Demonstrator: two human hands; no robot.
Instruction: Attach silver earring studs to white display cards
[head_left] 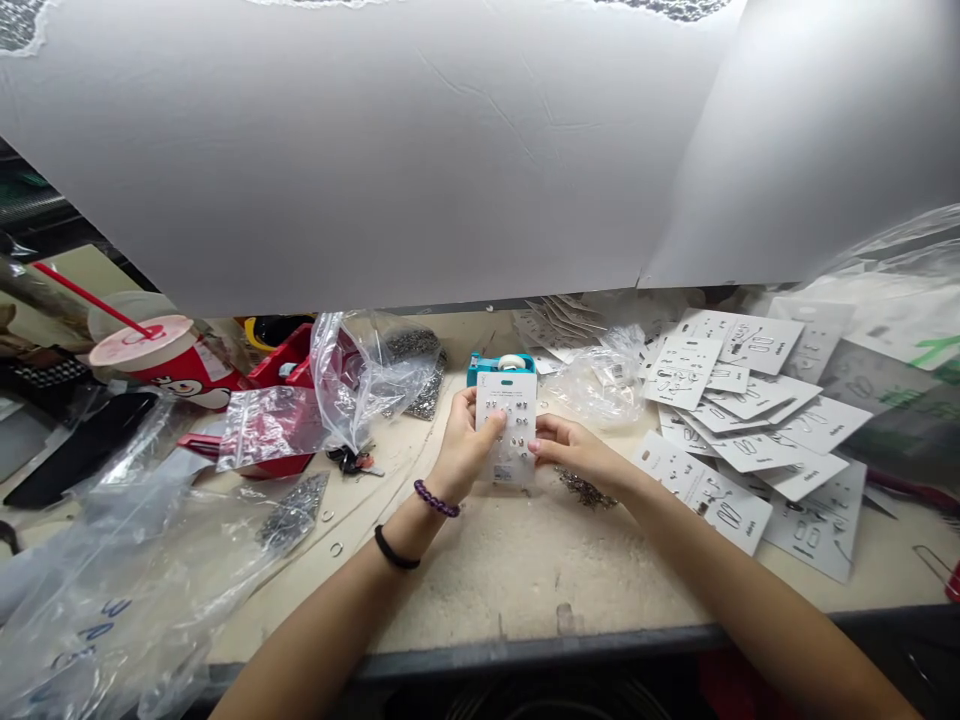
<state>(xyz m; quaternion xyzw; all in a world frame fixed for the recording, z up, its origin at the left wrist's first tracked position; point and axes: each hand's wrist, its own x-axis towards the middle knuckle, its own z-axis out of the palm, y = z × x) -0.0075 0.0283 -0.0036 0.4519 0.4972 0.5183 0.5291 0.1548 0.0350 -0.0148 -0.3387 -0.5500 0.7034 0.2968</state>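
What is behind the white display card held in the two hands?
A teal tape dispenser with a white tape roll shows above the card; its lower part is covered.

White sheeting (360,160) hangs above the pale workbench (510,570); its front edge (525,648) is dark.

Far side of the surface (540,570) hidden behind a hanging white sheet (337,150), teal tape dispenser (491,368) partly behind the white card (507,428), earring studs (496,425) too small to tell — perhaps silver, fingers (491,425) covering the card's left edge, clear plastic bag (97,620) cut off by the lower-left frame edge
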